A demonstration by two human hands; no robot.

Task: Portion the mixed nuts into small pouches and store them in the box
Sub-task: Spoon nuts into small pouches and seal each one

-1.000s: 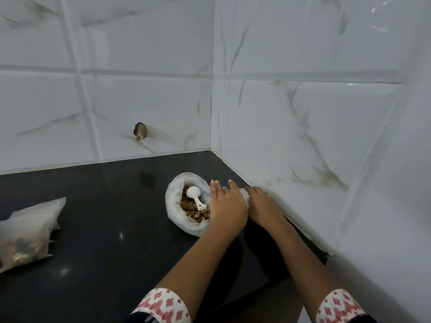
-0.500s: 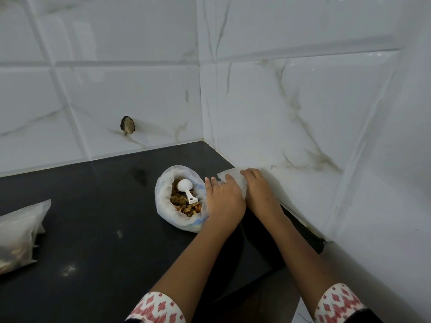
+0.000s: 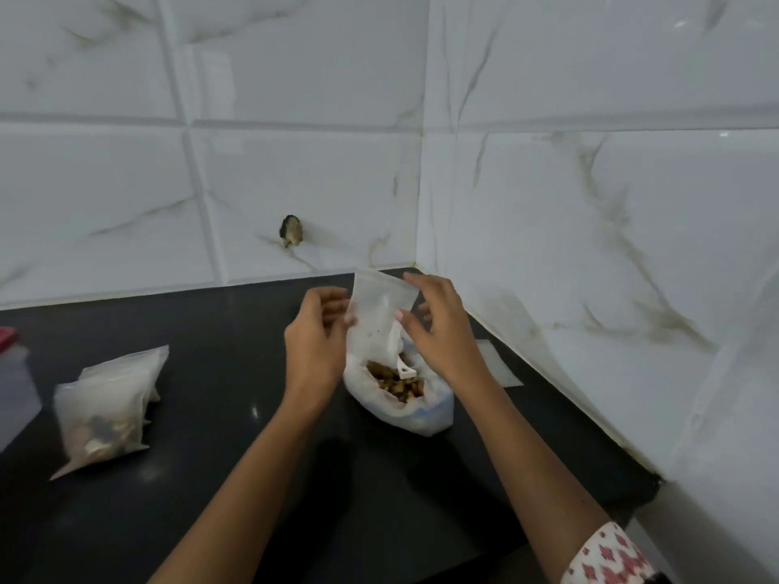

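Empty pouch (image 3: 377, 320): held over nut bag (image 3: 425, 408), left hand (image 3: 314, 347) pinching its left edge, right hand (image 3: 440, 330) its right. White scoop (image 3: 405, 370) in bag; filled pouches (image 3: 107, 410) on desk (image 3: 219, 343).

The counter (image 3: 210, 436) is glossy black. The wall tiles (image 3: 295, 174) are white with grey-brown marble veins. The empty pouch (image 3: 377, 318) is frosted, translucent white. The open bag (image 3: 425, 415) near the back right corner is white, bluish low down, with tan-brown nuts (image 3: 394, 385) and a white scoop (image 3: 405, 370). The filled pouches (image 3: 105, 410) near the left edge show dark and beige. The sleeve (image 3: 607, 558) is white with red motifs.
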